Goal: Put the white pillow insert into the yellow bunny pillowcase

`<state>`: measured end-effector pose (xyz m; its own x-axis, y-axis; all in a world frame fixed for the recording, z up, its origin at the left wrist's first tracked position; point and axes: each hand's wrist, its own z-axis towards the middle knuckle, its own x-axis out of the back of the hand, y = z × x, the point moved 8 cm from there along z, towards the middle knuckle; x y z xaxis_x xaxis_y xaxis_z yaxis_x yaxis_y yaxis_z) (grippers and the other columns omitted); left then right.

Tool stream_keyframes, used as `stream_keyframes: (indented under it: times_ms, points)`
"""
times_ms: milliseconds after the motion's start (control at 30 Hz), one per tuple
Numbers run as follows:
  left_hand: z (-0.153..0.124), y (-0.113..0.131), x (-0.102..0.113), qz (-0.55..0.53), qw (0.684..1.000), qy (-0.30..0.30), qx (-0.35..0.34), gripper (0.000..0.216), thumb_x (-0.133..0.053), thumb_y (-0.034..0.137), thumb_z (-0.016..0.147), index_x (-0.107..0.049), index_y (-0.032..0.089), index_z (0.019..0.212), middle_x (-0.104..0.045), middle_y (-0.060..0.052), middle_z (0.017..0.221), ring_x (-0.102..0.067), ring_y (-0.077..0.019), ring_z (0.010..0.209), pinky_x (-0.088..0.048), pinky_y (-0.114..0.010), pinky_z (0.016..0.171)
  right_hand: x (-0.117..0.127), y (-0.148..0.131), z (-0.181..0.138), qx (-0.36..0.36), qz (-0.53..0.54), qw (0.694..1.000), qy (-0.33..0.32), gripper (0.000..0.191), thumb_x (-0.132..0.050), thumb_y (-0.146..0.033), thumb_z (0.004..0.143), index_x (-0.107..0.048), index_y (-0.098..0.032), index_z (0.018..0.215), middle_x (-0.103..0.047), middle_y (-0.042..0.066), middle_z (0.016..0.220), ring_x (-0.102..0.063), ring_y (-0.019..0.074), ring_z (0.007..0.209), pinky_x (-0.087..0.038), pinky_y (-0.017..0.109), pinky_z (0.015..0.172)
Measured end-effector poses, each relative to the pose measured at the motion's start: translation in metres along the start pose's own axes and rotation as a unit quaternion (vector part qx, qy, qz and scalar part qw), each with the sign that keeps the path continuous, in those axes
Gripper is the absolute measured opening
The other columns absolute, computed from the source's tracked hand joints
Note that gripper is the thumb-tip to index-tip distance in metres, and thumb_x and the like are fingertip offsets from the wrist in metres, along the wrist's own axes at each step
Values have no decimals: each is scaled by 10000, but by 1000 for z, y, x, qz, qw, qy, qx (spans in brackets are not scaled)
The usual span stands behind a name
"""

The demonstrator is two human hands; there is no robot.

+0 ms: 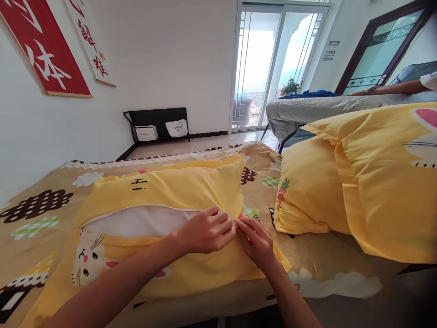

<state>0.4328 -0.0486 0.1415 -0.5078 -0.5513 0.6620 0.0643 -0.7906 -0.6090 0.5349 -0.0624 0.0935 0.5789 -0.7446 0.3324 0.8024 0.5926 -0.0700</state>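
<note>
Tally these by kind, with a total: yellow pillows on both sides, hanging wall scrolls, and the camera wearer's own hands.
Yellow pillows: 3
Hanging wall scrolls: 2
Wearer's hands, left hand and right hand: 2
Total: 7

The yellow pillowcase (191,187), printed with a black "Hi" (139,184) and a white rabbit face (85,257), lies plumped out across the patterned bedspread (324,264); its long slit gapes at left, narrowing rightward; the white inner pillow (136,221) shows inside.
</note>
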Motion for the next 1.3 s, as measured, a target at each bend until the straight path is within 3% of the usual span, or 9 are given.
stream_keyframes:
  times_ms: [133, 200, 333, 500, 700, 867, 1033, 1167, 1300]
  points:
    - [-3, -4, 1, 3, 994, -3, -114, 229, -441, 134, 958, -650, 126, 865, -647, -59, 819, -532, -142, 739, -378, -300, 647, -7, -3, 1, 47, -49, 998, -18, 207, -508, -13, 877, -614, -137, 1005, -627, 75, 786, -602, 170, 738, -505, 298, 680]
    - [-5, -10, 1, -17, 994, -7, -109, 238, -428, 138, 966, -643, 131, 864, -643, -57, 816, -520, -141, 746, -374, -302, 668, -9, -2, 2, 59, -51, 997, -29, 190, -494, -22, 886, -607, -143, 979, -616, 68, 767, -582, 166, 718, -499, 300, 677]
    - [-11, -25, -1, -63, 998, -19, 21, 246, -435, 162, 960, -588, 153, 768, -580, -24, 694, -448, -150, 683, -336, -322, 663, -6, 3, 2, 62, -59, 996, -29, 190, -486, -28, 894, -594, -153, 989, -621, 68, 787, -575, 166, 752, -489, 299, 691]
    - [-26, -23, 6, -78, 993, -33, 78, 219, -423, 160, 965, -596, 155, 830, -603, -24, 729, -415, -159, 706, -310, -337, 692, -5, 3, -1, 66, -56, 996, -23, 189, -491, -28, 894, -591, -162, 981, -620, 54, 759, -572, 163, 738, -476, 298, 672]
    - [-57, -48, 12, -199, 920, -31, 335, 252, -467, 186, 952, -561, 169, 719, -575, 13, 644, -448, -138, 715, -280, -328, 719, -1, 3, -2, 72, -71, 995, -24, 186, -539, -28, 880, -600, -161, 994, -636, 57, 789, -603, 167, 764, -469, 305, 682]
    - [-81, -46, 25, -193, 906, 2, 377, 245, -470, 184, 943, -569, 171, 719, -586, 16, 634, -483, -126, 688, -313, -322, 738, 3, 7, -13, 97, -91, 991, -32, 227, -558, -16, 858, -618, -165, 1018, -644, 60, 805, -606, 178, 792, -459, 314, 690]
    - [-90, -42, 36, -205, 884, 58, 417, 212, -466, 165, 927, -557, 176, 736, -587, 20, 633, -507, -104, 600, -387, -255, 648, 8, 5, -2, 38, -62, 997, -12, 165, -571, -89, 861, -645, -191, 967, -655, 88, 927, -596, 191, 846, -471, 335, 727]
    - [-79, -32, 41, -169, 900, 55, 398, 188, -457, 133, 907, -527, 176, 738, -549, 25, 621, -491, -101, 566, -377, -233, 586, -2, -30, 29, 36, -21, 999, -19, 301, -571, -195, 885, -600, -162, 1182, -664, 125, 1099, -588, 234, 1012, -446, 392, 844]
    - [-76, -25, 44, -140, 911, 42, 386, 192, -442, 125, 914, -500, 177, 738, -532, 21, 628, -482, -106, 559, -360, -235, 562, -33, -68, 49, 88, -23, 993, -79, 265, -564, -177, 901, -611, -129, 1158, -689, 83, 944, -592, 193, 888, -425, 356, 807]
